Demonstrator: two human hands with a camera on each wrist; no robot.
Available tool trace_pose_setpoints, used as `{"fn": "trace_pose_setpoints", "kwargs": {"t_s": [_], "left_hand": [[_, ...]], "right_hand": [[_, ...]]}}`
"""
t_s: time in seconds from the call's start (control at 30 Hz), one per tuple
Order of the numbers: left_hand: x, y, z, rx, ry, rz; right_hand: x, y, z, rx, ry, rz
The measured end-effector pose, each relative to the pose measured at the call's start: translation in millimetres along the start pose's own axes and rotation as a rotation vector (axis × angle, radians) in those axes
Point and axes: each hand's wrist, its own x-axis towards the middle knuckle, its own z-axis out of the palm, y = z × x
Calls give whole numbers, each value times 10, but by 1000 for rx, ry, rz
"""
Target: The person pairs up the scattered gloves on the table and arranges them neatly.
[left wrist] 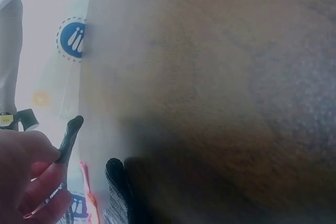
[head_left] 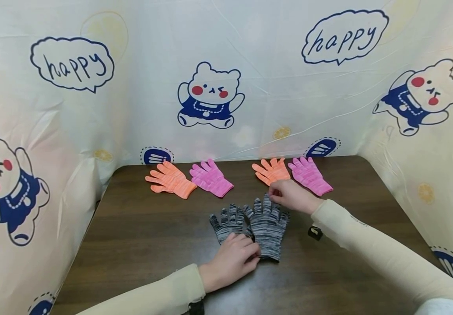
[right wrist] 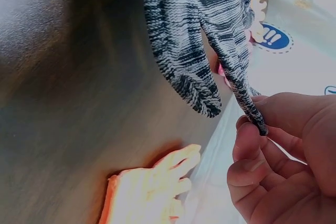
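Two grey-and-black knit gloves lie side by side in mid-table in the head view, a left one [head_left: 230,221] and a right one [head_left: 267,232]. My right hand [head_left: 294,195] pinches a fingertip of the right one; the right wrist view shows this glove finger [right wrist: 247,98] between thumb and fingers. My left hand [head_left: 234,261] covers the lower part of the left glove and reaches the right one's cuff. In the left wrist view the thumb and fingers pinch a narrow dark grey end of knit [left wrist: 69,139]; I cannot tell which glove it belongs to.
Behind, along the back edge of the brown table [head_left: 151,245], lie an orange glove [head_left: 171,180] and a pink glove [head_left: 212,178] at left. Another orange glove [head_left: 270,170] and pink glove [head_left: 310,176] lie at right, close by my right hand. A printed curtain [head_left: 269,87] encloses the table.
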Motion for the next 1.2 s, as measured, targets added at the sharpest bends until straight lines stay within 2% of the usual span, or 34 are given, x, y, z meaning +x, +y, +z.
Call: {"fn": "trace_pose_setpoints", "kwargs": {"t_s": [0.27,0.53,0.97,1.2], "left_hand": [[-69,-8,-40,8,12,-16],[-159,-43,-58,30,22,-33],[-278,-98,-76,17,37,-63],[-366,-125,-87,1,49,-92]], "right_hand": [[51,-60,14,28,2,-31],[88,-96,64,-15,7,-31],[198,-210,129,30,-20,-65],[298,-269,193,13,-56,-41]]}}
